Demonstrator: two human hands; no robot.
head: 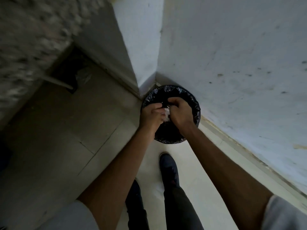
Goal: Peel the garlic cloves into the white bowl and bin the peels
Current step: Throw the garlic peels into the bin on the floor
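Over corner bin (194, 103) | pale tile floor (66, 138) | left hand (150, 116), right hand (180, 113): grip round peels (166, 113)

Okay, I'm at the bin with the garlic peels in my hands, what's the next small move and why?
Probably loosen your grip and let the peels drop. Your left hand and right hand hold them bunched together, right over the open mouth of the black-lined bin, so they should fall straight in.
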